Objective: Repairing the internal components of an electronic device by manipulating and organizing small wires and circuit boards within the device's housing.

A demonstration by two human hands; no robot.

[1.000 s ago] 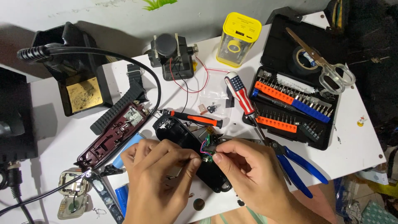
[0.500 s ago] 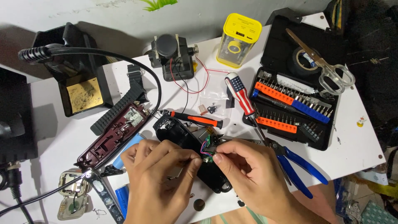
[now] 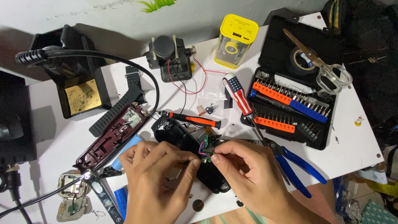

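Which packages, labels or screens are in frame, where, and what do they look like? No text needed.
Yellow-capped clear box: far edge of table, upright, with a dark printed label on its lid.
Black bit-set case: right side, lid open, orange and blue bit holders inside.
Small clear plastic bag: centre, flat, small dark parts inside.
No screens visible.

The left hand (image 3: 159, 182) and right hand (image 3: 244, 174) hide the lower part of the black casing (image 3: 182, 139); whatever their fingertips pinch among the coloured wires (image 3: 204, 150) is too small to tell.
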